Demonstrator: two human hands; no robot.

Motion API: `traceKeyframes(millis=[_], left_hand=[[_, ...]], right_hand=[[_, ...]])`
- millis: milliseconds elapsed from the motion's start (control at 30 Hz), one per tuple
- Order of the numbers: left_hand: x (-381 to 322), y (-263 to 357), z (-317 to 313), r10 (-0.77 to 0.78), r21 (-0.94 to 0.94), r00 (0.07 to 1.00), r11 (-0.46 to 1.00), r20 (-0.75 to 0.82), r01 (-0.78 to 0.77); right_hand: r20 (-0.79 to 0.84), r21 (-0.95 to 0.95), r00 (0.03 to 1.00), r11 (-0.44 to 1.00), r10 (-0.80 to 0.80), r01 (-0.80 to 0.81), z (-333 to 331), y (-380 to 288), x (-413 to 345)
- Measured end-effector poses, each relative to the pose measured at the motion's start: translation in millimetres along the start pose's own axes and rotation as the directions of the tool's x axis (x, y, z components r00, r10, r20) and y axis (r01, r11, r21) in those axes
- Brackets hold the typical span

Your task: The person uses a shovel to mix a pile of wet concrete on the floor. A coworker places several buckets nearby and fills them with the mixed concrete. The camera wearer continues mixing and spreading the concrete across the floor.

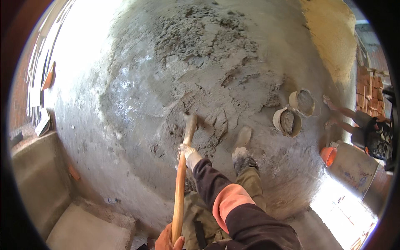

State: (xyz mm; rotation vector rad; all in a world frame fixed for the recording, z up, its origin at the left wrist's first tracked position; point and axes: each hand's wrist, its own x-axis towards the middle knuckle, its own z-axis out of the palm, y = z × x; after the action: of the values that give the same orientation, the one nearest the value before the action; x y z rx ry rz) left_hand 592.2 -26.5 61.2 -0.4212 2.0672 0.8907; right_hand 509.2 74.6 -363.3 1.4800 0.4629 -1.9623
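Observation:
A long wooden handle (pixel 180 184) runs up from the bottom of the view, belonging to what looks like a hoe. Its far end is smeared with mortar, and the blade is hidden in the wet mortar (pixel 212 120). My right hand (pixel 187 153), pale with mortar, grips the handle partway along. Lower down, my left hand (pixel 169 239) is wrapped around the handle near the picture's bottom edge. Beyond the tool lies a rough, lumpy heap of grey mortar (pixel 206 34). My right boot (pixel 244 136), coated in mortar, stands beside the worked patch.
Two mortar-filled buckets (pixel 281 120) (pixel 302 101) stand to the right. Past them is another person (pixel 359 128), near an orange bucket (pixel 328 156) and a grey drum (pixel 354 165). A sand pile (pixel 334 34) lies at upper right, with stacked bricks (pixel 370 92). A low wall (pixel 37 175) edges the left.

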Motion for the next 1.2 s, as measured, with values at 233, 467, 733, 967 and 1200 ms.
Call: traceKeyframes(millis=[233,467,733,967,1200], left_hand=[[17,125,-32,0.203,0.032,0.93,0.974,0.305,-0.223],[43,204,-44,0.373,-0.005,0.785,0.904,0.495,-0.427],[125,131,40,0.228,0.302,0.82,0.851,0.525,-0.43],[272,75,183,0.495,0.25,0.738,0.725,0.458,-0.641],[295,61,217,0.552,0.265,0.742,0.703,0.381,-0.66]], right_hand=[[0.145,0.525,0.989,0.849,-0.027,-0.054,-88,-64,-91],[-0.044,0.499,0.905,0.775,-0.424,0.387,-131,-182,-238],[-0.288,0.455,0.612,0.457,-0.736,0.764,-194,-280,-278],[-0.397,0.239,0.352,0.275,-0.848,0.931,-234,-363,-278],[-0.423,0.189,0.298,0.238,-0.856,0.953,-220,-349,-317]])
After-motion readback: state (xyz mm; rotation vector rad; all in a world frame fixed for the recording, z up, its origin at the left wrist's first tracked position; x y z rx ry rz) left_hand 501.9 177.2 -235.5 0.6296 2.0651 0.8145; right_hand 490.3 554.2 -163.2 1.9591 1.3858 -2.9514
